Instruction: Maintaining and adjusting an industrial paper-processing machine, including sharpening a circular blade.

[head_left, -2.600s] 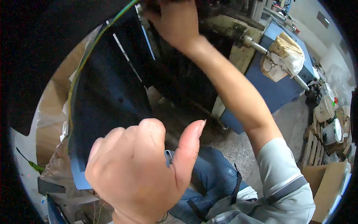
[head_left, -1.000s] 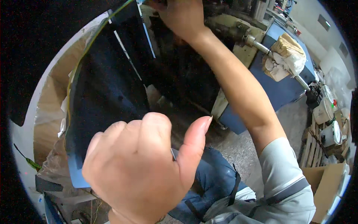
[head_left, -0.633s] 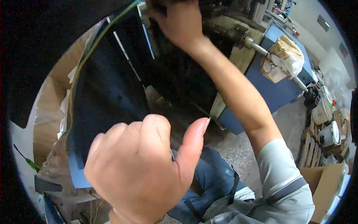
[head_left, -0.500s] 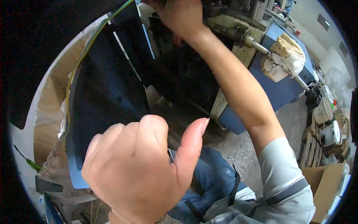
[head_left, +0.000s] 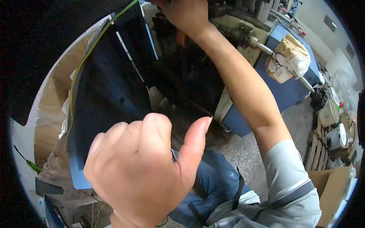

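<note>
"In the head view, where are your hands?"

"My right hand (head_left: 186,15) is at the top centre, against the dark machine (head_left: 186,76); its far end sinks into shadow, so I can't tell whether it grips anything. My left hand (head_left: 140,167) fills the lower centre, fingers (head_left: 156,127) curled, thumb (head_left: 194,140) out; its palm is hidden, so I can't tell what it holds, if anything."

"Which is nearer the machine, and how does that lie?"

"My right looks nearer. The machine spreads across the upper middle, above my left hand in the frame. Beside my right forearm (head_left: 247,79), a metal shaft (head_left: 262,46) slants down rightward, a brown-and-white bundle (head_left: 291,49) overlapping it."
</note>
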Demonstrator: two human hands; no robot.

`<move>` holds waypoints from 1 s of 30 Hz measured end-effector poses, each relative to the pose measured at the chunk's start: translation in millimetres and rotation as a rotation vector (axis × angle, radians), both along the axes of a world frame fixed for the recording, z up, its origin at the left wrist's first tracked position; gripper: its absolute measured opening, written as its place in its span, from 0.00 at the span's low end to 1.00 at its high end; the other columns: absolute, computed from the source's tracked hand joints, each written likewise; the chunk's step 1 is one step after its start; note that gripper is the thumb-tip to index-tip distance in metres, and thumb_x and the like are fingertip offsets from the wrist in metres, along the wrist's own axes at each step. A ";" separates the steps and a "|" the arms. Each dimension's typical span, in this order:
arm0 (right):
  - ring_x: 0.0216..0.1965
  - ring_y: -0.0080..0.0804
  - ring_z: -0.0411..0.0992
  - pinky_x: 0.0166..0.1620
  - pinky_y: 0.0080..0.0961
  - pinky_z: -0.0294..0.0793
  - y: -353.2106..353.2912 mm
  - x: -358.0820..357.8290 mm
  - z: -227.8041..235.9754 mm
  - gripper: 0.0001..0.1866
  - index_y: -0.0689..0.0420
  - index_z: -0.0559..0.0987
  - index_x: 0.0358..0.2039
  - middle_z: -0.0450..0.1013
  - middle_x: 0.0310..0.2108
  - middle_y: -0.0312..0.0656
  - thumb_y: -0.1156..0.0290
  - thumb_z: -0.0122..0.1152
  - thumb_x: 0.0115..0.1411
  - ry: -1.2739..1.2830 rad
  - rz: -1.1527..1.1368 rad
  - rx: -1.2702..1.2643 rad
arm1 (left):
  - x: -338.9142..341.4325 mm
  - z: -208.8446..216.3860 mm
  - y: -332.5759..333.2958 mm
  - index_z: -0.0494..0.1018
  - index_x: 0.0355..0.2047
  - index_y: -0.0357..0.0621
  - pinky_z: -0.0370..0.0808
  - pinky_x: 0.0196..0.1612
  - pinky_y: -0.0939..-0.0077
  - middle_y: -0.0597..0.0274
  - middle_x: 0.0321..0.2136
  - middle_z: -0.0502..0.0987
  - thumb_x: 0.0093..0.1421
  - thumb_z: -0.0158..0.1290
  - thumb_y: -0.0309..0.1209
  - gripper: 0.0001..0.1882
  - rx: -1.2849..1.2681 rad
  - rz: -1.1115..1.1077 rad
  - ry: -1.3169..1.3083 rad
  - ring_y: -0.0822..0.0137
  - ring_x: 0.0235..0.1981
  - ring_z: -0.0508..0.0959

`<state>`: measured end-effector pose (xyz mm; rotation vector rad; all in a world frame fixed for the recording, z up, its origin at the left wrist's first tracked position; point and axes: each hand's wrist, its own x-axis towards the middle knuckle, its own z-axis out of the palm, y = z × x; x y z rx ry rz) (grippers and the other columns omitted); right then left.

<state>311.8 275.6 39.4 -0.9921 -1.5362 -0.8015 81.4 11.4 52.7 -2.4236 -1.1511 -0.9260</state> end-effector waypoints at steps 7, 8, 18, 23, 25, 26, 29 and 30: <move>0.56 0.62 0.70 0.57 0.54 0.69 -30.8 -27.0 8.9 0.22 0.64 0.82 0.49 0.76 0.51 0.58 0.66 0.72 0.56 -0.071 -0.013 0.168 | 1.9 -0.8 -3.0 0.73 0.20 0.46 0.64 0.24 0.60 0.56 0.16 0.70 0.51 0.72 0.40 0.19 0.062 0.071 -0.010 0.52 0.19 0.71; 0.56 0.63 0.69 0.57 0.54 0.69 -32.1 -25.1 9.4 0.24 0.65 0.81 0.50 0.75 0.52 0.59 0.66 0.72 0.56 -0.055 0.014 0.038 | 1.8 -1.2 -3.5 0.73 0.20 0.46 0.64 0.24 0.60 0.56 0.16 0.70 0.51 0.72 0.40 0.19 0.058 0.074 -0.009 0.52 0.19 0.71; 0.49 0.59 0.74 0.55 0.53 0.71 -40.8 -35.0 -0.2 0.17 0.65 0.83 0.44 0.78 0.44 0.58 0.66 0.70 0.59 -0.111 -0.080 0.276 | -0.2 -2.6 0.5 0.73 0.21 0.46 0.65 0.25 0.60 0.56 0.16 0.71 0.52 0.72 0.42 0.19 0.055 0.063 -0.004 0.52 0.19 0.72; 0.58 0.62 0.69 0.63 0.55 0.66 -33.0 -29.2 5.6 0.24 0.66 0.80 0.52 0.75 0.52 0.62 0.64 0.70 0.60 -0.026 0.019 -0.033 | -0.2 -2.3 -0.8 0.73 0.21 0.46 0.65 0.25 0.60 0.56 0.16 0.71 0.52 0.72 0.42 0.19 0.075 0.068 -0.004 0.51 0.19 0.72; 0.61 0.62 0.66 0.65 0.56 0.63 -52.4 -36.1 -8.2 0.27 0.67 0.79 0.54 0.73 0.56 0.62 0.62 0.70 0.60 -0.074 -0.048 0.099 | -0.3 -4.7 -1.4 0.73 0.21 0.46 0.65 0.25 0.60 0.56 0.16 0.71 0.52 0.72 0.42 0.19 0.043 0.052 -0.007 0.51 0.19 0.72; 0.61 0.62 0.66 0.65 0.56 0.63 -48.1 -34.1 -6.0 0.27 0.67 0.79 0.54 0.73 0.56 0.62 0.62 0.70 0.60 -0.073 -0.050 0.100 | -0.2 -4.0 -1.5 0.73 0.21 0.46 0.65 0.25 0.60 0.56 0.16 0.71 0.52 0.72 0.42 0.19 0.044 0.050 -0.006 0.51 0.19 0.72; 0.57 0.57 0.70 0.57 0.56 0.67 -31.4 -24.8 9.8 0.23 0.63 0.81 0.51 0.75 0.53 0.58 0.61 0.69 0.60 -0.075 -0.064 0.051 | 2.1 -1.6 -2.7 0.73 0.20 0.45 0.64 0.25 0.60 0.55 0.16 0.71 0.52 0.71 0.41 0.19 0.073 0.048 -0.012 0.51 0.19 0.72; 0.57 0.57 0.70 0.57 0.56 0.67 -34.4 -22.2 3.8 0.23 0.63 0.81 0.51 0.75 0.53 0.58 0.61 0.69 0.60 -0.076 -0.069 0.050 | 3.4 -1.7 -3.8 0.73 0.20 0.45 0.64 0.24 0.60 0.55 0.16 0.71 0.52 0.71 0.41 0.19 0.051 0.045 -0.020 0.50 0.19 0.72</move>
